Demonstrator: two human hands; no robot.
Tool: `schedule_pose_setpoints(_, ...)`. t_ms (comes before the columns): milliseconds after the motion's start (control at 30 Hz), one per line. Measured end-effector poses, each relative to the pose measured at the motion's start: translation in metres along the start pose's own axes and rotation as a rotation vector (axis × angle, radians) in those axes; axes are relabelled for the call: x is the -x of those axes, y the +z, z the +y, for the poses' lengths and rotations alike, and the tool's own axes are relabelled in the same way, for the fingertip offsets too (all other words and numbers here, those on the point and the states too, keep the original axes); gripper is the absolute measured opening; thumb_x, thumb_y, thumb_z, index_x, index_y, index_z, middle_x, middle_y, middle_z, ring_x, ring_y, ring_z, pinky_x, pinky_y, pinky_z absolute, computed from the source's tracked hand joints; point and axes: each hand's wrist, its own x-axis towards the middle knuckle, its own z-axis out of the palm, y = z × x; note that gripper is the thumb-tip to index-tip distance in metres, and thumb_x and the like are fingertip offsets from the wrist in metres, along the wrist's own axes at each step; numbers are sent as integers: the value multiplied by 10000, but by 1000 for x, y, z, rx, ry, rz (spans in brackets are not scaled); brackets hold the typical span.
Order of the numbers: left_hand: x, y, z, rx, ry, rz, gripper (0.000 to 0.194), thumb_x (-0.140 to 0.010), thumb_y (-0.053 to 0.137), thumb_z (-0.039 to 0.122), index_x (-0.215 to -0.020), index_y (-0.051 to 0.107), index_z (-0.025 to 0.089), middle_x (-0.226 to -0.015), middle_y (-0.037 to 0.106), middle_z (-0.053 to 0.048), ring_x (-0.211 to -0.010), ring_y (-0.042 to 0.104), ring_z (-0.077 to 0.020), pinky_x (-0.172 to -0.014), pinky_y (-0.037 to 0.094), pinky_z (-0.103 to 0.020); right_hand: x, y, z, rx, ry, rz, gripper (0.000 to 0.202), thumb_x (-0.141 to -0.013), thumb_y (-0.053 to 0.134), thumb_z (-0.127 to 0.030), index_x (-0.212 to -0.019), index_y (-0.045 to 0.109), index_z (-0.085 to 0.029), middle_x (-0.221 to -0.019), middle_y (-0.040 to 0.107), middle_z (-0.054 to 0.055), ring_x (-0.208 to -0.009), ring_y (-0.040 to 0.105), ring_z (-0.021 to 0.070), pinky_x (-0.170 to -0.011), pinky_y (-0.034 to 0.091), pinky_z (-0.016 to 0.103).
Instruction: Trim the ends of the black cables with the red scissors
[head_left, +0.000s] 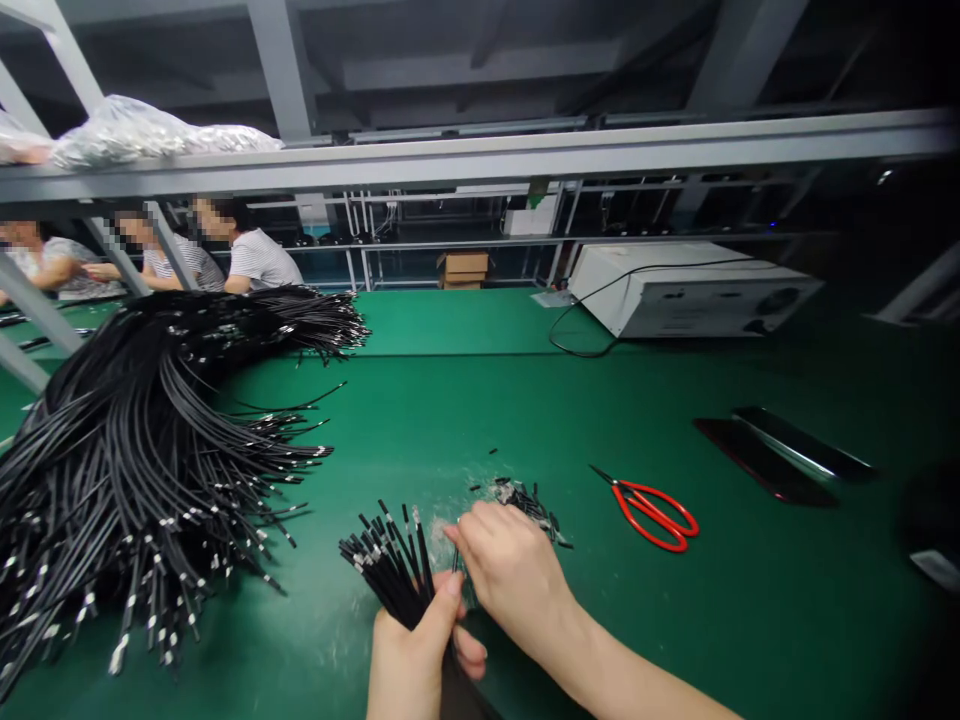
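My left hand (420, 640) is wrapped round a bundle of black cables (394, 565), whose cut ends fan upward and show pale, stripped bands. Close beside it, my right hand (499, 550) pinches the tip of one cable standing apart from the bundle. The fingertips partly hide that tip. Just behind my right hand lies a small heap of short black cable offcuts (536, 510) with wispy pale fibres around it. Red-handled scissors (652, 512) rest on the green table (600, 620) to the right.
A large pile of black cables (142, 420) covers the left side. Two dark flat objects (780, 455) lie at the right. A white box-shaped machine (697, 295) with a black cord stands at the back. Several people (259, 255) sit at the far left, beneath a metal shelf rail (480, 165).
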Motion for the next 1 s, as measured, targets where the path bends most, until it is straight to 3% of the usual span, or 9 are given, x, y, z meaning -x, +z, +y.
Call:
schedule_pose_setpoints(133, -1, 1, -5, -19, -7, 30, 530, -497, 733, 579, -647, 621, 83, -321, 524, -34, -256, 459, -139, -301, 365, -210, -1, -7, 16, 238, -423, 40, 254, -878, 416, -163, -638, 500, -160, -610, 464, 16, -596, 396, 140, -578, 238, 304)
schedule_pose_setpoints(233, -2, 0, -6, -42, -16, 42, 574, -488, 731, 590, -706, 642, 67, -307, 507, -26, -241, 443, -137, -287, 343, -206, 1, -20, 29, 198, -513, 9, 241, -881, 433, -165, -654, 514, -157, -625, 493, 13, -601, 417, 127, -585, 270, 295)
schedule_pose_setpoints(300, -1, 0, -6, -45, -3, 47, 585, -495, 730, 586, -746, 646, 65, -324, 516, -22, -241, 444, -138, -281, 335, -207, 6, -30, 33, 69, -417, -8, 209, -887, 425, -171, -714, 540, -157, -676, 534, 22, -646, 456, 126, -619, 310, 287)
schedule_pose_setpoints(467, 6, 0, -7, -92, -2, 24, 519, -533, 728, 550, -739, 640, 82, -334, 531, -25, -247, 444, -134, -288, 341, -207, 20, -40, 13, -447, 298, -137, 245, -920, 368, -300, -795, 536, -174, -753, 560, 13, -680, 505, 114, -616, 379, 228)
schedule_pose_setpoints(533, 10, 1, -8, -106, -13, -10, 496, -547, 720, 550, -715, 640, 91, -303, 511, -24, -245, 440, -137, -294, 353, -211, 25, -33, 2, -516, 379, -154, 210, -901, 410, -329, -827, 534, -177, -762, 564, 6, -672, 508, 112, -604, 382, 218)
schedule_pose_setpoints(600, 13, 1, -8, -122, -18, -35, 491, -544, 719, 554, -698, 636, 96, -291, 501, -24, -241, 435, -137, -290, 348, -209, 28, -24, -6, -394, 311, -72, 192, -897, 412, -285, -795, 526, -169, -743, 552, 15, -676, 488, 125, -626, 364, 242)
schedule_pose_setpoints(667, 14, -1, -8, -139, -31, -30, 507, -517, 735, 556, -698, 630, 95, -298, 505, -25, -247, 439, -133, -291, 344, -204, 30, -17, -8, -170, 141, -18, 227, -896, 368, -208, -716, 499, -165, -706, 522, 29, -671, 448, 144, -636, 326, 282)
schedule_pose_setpoints(800, 16, -6, -5, -146, -55, 9, 627, -450, 764, 564, -834, 629, 87, -353, 535, -6, -276, 475, -145, -303, 380, -215, 29, -20, -4, 84, -257, -115, 196, -870, 375, -174, -716, 496, -159, -706, 496, 39, -657, 390, 157, -609, 274, 307)
schedule_pose_setpoints(1000, 17, -10, -4, -250, -38, -40, 510, -499, 734, 577, -655, 626, 104, -358, 545, -36, -309, 506, -152, -337, 414, -225, 35, -35, 2, 98, -336, -96, 201, -886, 369, -197, -797, 540, -140, -709, 493, 42, -659, 375, 152, -613, 271, 313)
